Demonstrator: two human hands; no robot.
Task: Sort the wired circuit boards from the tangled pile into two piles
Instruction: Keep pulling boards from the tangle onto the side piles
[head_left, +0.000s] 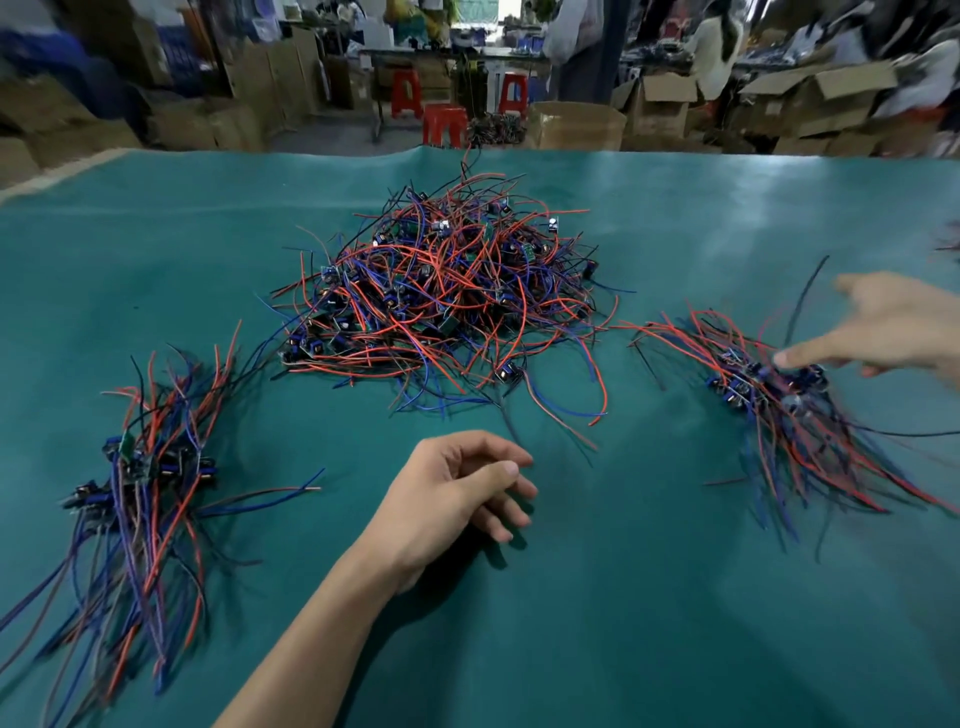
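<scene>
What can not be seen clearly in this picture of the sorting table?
- Head view: right hand is cut off by the right edge; motion blur hides whether its fingertip touches the right pile.
- Left pile: wire ends run past the left and bottom edges, blurred.
- Tangled pile: boards underneath are hidden by wires; markings too small.
- Left hand: palm faces down, hidden.
</scene>
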